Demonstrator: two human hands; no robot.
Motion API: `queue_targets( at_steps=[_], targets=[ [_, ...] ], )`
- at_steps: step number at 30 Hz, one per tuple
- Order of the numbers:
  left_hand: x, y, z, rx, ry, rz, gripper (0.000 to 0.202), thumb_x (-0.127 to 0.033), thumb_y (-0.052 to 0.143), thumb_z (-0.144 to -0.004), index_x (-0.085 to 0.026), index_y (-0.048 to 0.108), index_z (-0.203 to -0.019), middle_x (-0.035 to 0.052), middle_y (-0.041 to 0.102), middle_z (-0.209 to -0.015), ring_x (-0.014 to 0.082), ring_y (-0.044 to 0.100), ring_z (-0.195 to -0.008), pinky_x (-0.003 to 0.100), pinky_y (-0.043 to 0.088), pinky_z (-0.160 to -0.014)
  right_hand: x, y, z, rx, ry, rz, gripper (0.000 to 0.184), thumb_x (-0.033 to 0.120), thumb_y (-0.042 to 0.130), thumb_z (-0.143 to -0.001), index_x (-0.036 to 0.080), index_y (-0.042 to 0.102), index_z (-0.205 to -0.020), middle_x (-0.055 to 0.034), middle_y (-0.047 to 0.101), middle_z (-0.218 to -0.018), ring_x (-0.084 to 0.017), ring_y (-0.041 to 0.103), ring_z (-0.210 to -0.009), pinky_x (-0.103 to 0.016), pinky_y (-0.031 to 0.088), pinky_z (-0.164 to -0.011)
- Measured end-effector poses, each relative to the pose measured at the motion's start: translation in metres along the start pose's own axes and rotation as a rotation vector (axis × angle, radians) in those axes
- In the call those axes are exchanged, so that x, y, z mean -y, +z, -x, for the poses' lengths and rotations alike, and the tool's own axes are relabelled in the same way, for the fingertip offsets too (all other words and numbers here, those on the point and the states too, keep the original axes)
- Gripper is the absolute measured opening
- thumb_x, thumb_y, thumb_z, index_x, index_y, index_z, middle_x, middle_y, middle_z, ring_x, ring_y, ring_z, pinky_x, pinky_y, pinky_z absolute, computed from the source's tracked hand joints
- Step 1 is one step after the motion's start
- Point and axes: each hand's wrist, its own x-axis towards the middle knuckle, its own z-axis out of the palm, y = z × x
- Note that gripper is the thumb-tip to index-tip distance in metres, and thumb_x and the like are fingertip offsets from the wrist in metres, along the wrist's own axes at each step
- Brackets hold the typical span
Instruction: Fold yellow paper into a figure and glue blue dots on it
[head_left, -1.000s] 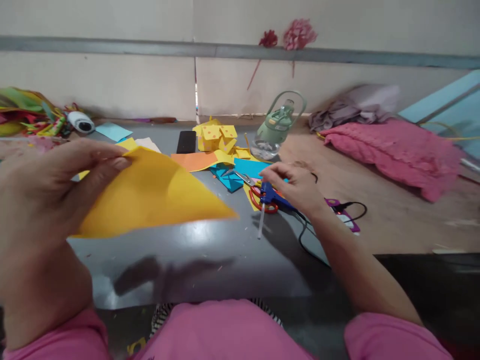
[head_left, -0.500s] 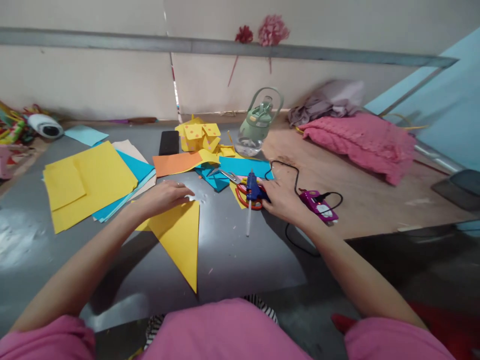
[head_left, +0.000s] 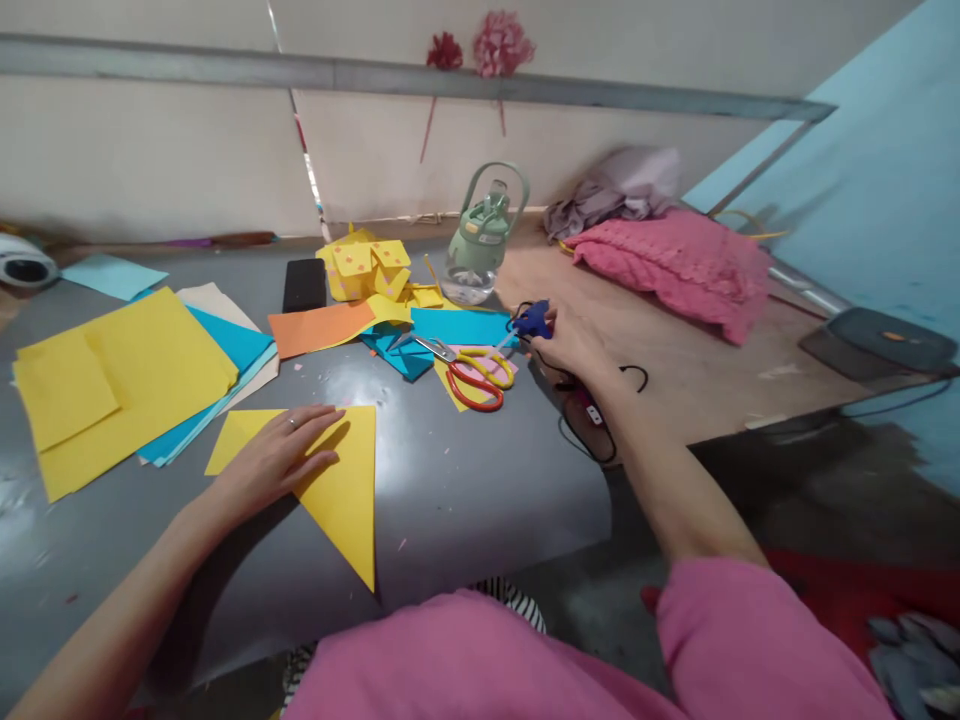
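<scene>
My left hand (head_left: 289, 450) lies flat, fingers stretched out, on a folded yellow paper (head_left: 349, 500) whose point is toward me. At the right, my right hand (head_left: 574, 345) grips a blue hot glue gun (head_left: 531, 320) by its handle; a clear glue stick sticks out of it toward the left. Scissors (head_left: 480, 385) with red and yellow handles rest just left of the glue gun, on paper scraps. A blue paper strip (head_left: 457, 325) and an orange paper strip (head_left: 319, 330) lie behind them.
A stack of yellow sheets (head_left: 150, 370) lies at the left over blue ones. Further back are a black phone (head_left: 304, 285), yellow dotted paper pieces (head_left: 367, 265) and a green water bottle (head_left: 481, 240). Pink cloth (head_left: 675, 265) lies at the right; a black cord (head_left: 585, 440) runs under my right forearm.
My right hand has carried the glue gun off the scissors, away from me and to the right. My left hand has come down flat onto the folded yellow paper. The view has swung right.
</scene>
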Motion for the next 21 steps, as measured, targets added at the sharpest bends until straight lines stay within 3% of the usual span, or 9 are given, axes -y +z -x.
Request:
queue_targets(
  at_steps=[6,9,12,14,16,19,21],
  targets=[
    [-0.002,0.004,0.007,-0.006,0.017,-0.032,0.053,-0.053,0.046,-0.100,-0.023,0.057,-0.142,0.0142,0.062,-0.143,0.0305,0.060,-0.129,0.044,0.051,-0.107,0.003,0.019,-0.022,-0.062,0.217,0.026,0.037,0.034,0.067,-0.079,0.016,0.062,-0.111,-0.0150,0.072,-0.093,-0.029,0.066,-0.084,-0.037,0.049,-0.069],
    [0.000,0.009,0.011,-0.027,0.047,-0.062,0.054,-0.053,0.045,-0.100,-0.020,0.058,-0.140,0.0157,0.063,-0.141,0.0310,0.061,-0.129,0.046,0.050,-0.109,0.010,0.022,-0.022,-0.065,0.241,0.048,0.036,0.033,0.062,-0.086,0.009,0.059,-0.113,-0.0206,0.070,-0.100,-0.029,0.064,-0.094,-0.036,0.048,-0.076],
    [0.000,0.014,0.013,-0.067,0.089,-0.100,0.053,-0.052,0.043,-0.101,-0.016,0.060,-0.137,0.0183,0.064,-0.139,0.0317,0.063,-0.124,0.048,0.051,-0.106,0.021,0.017,-0.017,-0.055,0.241,0.099,0.042,0.026,0.061,-0.087,0.001,0.054,-0.120,-0.0311,0.065,-0.114,-0.038,0.060,-0.108,-0.044,0.046,-0.084],
    [-0.004,0.015,0.015,-0.105,0.116,-0.131,0.051,-0.049,0.042,-0.102,-0.015,0.061,-0.135,0.0193,0.064,-0.137,0.0314,0.065,-0.121,0.047,0.053,-0.104,0.032,0.012,-0.011,-0.048,0.201,0.137,0.046,0.024,0.060,-0.087,0.000,0.052,-0.125,-0.0354,0.059,-0.125,-0.043,0.054,-0.118,-0.049,0.044,-0.090],
    [-0.011,0.014,0.019,-0.135,0.122,-0.152,0.048,-0.046,0.043,-0.103,-0.015,0.062,-0.134,0.0194,0.065,-0.136,0.0305,0.066,-0.119,0.045,0.054,-0.102,0.045,0.008,-0.001,-0.003,0.103,0.151,0.042,0.026,0.057,-0.089,0.004,0.055,-0.125,-0.0312,0.059,-0.129,-0.042,0.052,-0.122,-0.047,0.041,-0.094],
    [-0.026,0.009,0.027,-0.126,0.069,-0.159,0.046,-0.044,0.042,-0.103,-0.015,0.063,-0.132,0.0179,0.067,-0.133,0.0286,0.067,-0.115,0.042,0.055,-0.099,0.066,0.007,0.017,0.193,-0.099,0.117,0.031,0.034,0.060,-0.087,0.014,0.067,-0.109,-0.0162,0.071,-0.102,-0.030,0.063,-0.098,-0.034,0.044,-0.080],
    [-0.032,0.003,0.031,-0.114,-0.027,-0.155,0.046,-0.043,0.038,-0.105,-0.015,0.065,-0.129,0.0162,0.069,-0.130,0.0275,0.068,-0.114,0.041,0.055,-0.098,0.078,0.009,0.027,0.308,-0.215,0.103,0.038,0.036,0.062,-0.083,0.013,0.069,-0.113,-0.0126,0.071,-0.089,-0.027,0.063,-0.082,-0.031,0.040,-0.068]
  ],
)
